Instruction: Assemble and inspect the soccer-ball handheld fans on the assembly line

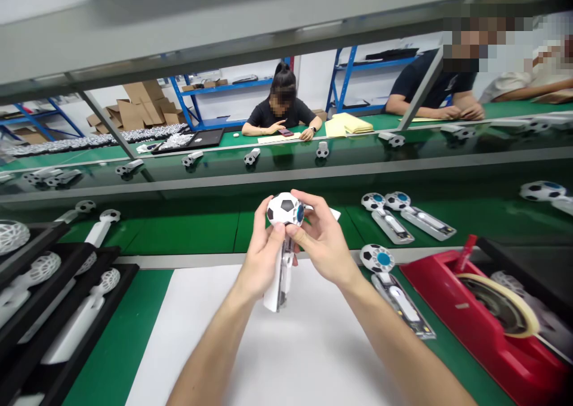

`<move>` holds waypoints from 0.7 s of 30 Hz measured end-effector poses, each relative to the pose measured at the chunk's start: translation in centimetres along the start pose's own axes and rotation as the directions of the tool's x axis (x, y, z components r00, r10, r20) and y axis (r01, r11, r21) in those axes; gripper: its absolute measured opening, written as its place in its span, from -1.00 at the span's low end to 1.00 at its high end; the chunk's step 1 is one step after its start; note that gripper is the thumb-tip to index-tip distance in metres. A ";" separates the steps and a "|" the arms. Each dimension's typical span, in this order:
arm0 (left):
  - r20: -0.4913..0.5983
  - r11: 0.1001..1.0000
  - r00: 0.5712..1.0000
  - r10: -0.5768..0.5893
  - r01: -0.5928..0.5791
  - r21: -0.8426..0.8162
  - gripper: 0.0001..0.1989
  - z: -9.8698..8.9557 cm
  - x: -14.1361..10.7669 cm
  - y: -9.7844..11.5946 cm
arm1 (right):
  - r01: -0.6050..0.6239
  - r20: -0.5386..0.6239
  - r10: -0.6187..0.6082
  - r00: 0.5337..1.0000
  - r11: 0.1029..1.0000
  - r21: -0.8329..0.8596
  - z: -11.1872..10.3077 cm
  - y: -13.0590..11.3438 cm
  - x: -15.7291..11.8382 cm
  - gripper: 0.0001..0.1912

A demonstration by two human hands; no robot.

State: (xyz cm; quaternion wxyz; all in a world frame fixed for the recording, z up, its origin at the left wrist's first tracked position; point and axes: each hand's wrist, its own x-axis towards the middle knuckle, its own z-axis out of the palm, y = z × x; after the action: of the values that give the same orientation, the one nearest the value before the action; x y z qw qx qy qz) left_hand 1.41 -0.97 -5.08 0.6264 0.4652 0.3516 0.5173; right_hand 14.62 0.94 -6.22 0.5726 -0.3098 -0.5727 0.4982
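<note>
Nr sheet edge (210,270): L hand (261,248), R hand (325,239) grip ball-gadget (283,208).

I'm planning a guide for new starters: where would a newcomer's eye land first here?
Probably on the soccer-ball-patterned device at centre, held between the left grip and right grip. Next, the bright red tape dispenser at lower right, then the black trays at lower left.

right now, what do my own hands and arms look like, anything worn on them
Your left hand and right hand are both ungloved, with no ring visible on the fingers that show. The wrists carry no watch, band or cable. Both forearms are bare as far as the picture's lower edge, with no sleeve in view and no clear markings.
</note>
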 end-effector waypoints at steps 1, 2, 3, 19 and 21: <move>0.010 1.000 1.000 0.019 -0.019 0.017 -0.32 -0.1 0.0 -0.1 | 0.012 0.004 -0.012 1.000 1.000 -0.002 -0.2 -0.1 0.0 -0.39; 0.011 0.999 0.999 0.037 -0.037 0.040 -0.33 -0.2 0.1 -0.2 | 0.027 0.011 -0.027 1.000 0.999 -0.021 -0.4 -0.3 0.1 -0.41; 0.008 0.996 0.999 0.054 -0.054 0.069 -0.35 -0.3 0.1 -0.3 | 0.045 0.017 -0.044 0.999 0.997 -0.056 -0.7 -0.4 0.1 -0.44; 0.008 0.988 0.999 0.031 -0.032 0.150 -0.30 -0.3 0.5 -0.8 | 0.460 0.188 -0.517 0.835 0.469 -0.754 -1.6 -2.3 -0.5 -0.87; -0.006 0.993 1.000 0.020 -0.019 0.113 -0.29 0.0 0.5 -0.9 | 0.515 0.248 -0.548 0.799 0.410 -0.753 -1.3 -2.2 -0.6 -0.86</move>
State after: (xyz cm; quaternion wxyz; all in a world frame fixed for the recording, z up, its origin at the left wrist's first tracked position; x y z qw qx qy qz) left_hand 1.81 -0.51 -5.93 0.5929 0.5013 0.3779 0.5043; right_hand 16.46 -0.01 -4.61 0.5124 -0.3410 -0.7878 -0.0215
